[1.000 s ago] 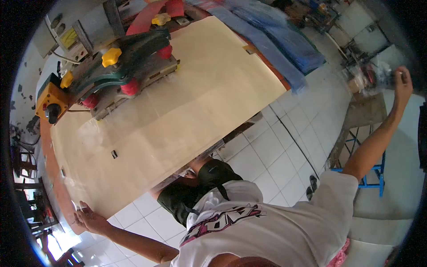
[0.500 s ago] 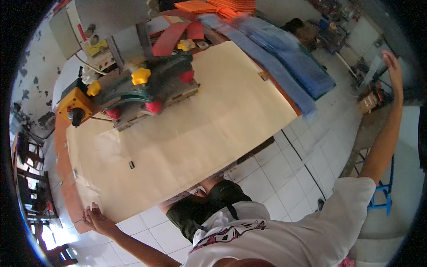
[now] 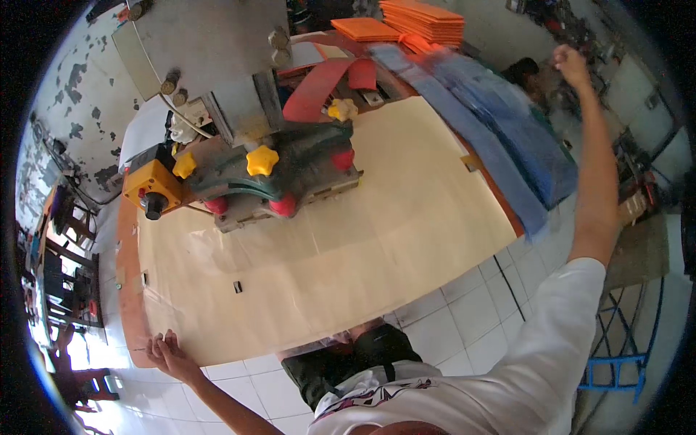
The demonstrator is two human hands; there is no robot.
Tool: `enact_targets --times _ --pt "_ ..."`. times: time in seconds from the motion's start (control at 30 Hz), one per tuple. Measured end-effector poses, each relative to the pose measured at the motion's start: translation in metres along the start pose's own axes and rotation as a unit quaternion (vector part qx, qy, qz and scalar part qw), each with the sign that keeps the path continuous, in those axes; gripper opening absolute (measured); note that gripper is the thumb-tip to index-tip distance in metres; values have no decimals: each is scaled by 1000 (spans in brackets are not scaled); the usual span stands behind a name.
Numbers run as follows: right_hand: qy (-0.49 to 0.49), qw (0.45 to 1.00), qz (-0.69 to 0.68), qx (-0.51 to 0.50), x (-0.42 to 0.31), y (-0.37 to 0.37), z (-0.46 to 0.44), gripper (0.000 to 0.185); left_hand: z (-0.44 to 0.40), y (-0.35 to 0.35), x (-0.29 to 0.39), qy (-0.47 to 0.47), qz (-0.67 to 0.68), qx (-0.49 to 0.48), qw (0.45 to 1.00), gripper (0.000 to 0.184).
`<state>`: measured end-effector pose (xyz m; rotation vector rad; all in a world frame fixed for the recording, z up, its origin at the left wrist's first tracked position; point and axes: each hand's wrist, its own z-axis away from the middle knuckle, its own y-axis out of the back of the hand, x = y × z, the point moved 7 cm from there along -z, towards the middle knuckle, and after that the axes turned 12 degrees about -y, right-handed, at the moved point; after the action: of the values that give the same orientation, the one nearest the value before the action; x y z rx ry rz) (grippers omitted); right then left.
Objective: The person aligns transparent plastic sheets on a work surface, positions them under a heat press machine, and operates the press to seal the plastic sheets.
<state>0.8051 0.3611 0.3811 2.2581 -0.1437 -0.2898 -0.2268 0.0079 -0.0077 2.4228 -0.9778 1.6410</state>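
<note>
My left hand (image 3: 170, 356) rests at the near left corner of a table, fingers spread and touching the edge of a large cream sheet (image 3: 377, 246). A small dark piece (image 3: 238, 287) lies on that sheet. My right hand (image 3: 571, 64) is raised high at the far right, with its fingers curled in and nothing visible in them. It is apart from the table, beyond a pile of blue translucent sheets (image 3: 500, 109). Over the cream sheet stands a machine head (image 3: 290, 170) with yellow star knobs and red round parts.
A yellow control box (image 3: 152, 187) with a black knob sits at the machine's left. Orange stacked pieces (image 3: 424, 23) and a red strip (image 3: 312, 94) lie at the back. A blue metal frame (image 3: 616, 370) stands at lower right on the tiled floor.
My right hand has moved inward and up, and its stretched fingers have curled. My left hand stays at the table corner. The camera view has shifted.
</note>
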Motion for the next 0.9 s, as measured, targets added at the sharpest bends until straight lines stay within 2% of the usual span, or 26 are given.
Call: enact_targets --times 0.07,0.13,0.17,0.23,0.3,0.4,0.43,0.5,0.53,0.6,0.63,0.7,0.8,0.87,0.9 --pt "11 997 71 -17 -15 -59 -7 12 -1 4 -6 -6 0 5 1000 32" --pt "-41 998 53 1 -36 -96 -1 9 -1 4 -2 -45 -98 -21 994 32" --pt "-34 998 50 2 -48 -111 2 9 0 3 1 -57 -131 -26 989 32" --pt "0 995 95 -34 -69 -146 8 12 4 -2 5 -8 -23 12 1000 32" --pt "-33 992 111 -56 -87 -170 6 12 1 2 2 -13 -29 16 999 32" --pt "-70 993 87 -31 -51 -236 -20 11 1 5 -1 -22 -58 19 998 33" --pt "-100 987 73 -99 -42 -262 -28 10 1 6 1 -30 -83 28 996 32" --pt "-125 977 57 -164 -28 -315 -46 11 1 0 5 -28 -81 22 996 32" --pt "-55 973 117 -190 -33 -346 -54 14 3 -2 8 -25 -82 18 996 32" --pt "24 962 174 -211 -64 -361 -61 17 6 -4 9 -25 -83 24 996 32" --pt "-180 944 -15 -276 -71 -349 -46 18 7 -5 10 -26 -76 25 996 31" --pt "-365 848 -206 -324 -99 -345 -19 19 5 -1 9 -32 -70 31 997 30" --pt "-422 812 -235 -327 -147 -334 -11 27 6 0 7 -41 -57 40 997 28" --pt "-303 871 -221 -317 -183 -317 -16 55 9 -4 12 -34 -66 53 996 27" --pt "-302 872 -222 -316 -184 -322 -13 55 8 -3 10 -35 -66 54 996 27"
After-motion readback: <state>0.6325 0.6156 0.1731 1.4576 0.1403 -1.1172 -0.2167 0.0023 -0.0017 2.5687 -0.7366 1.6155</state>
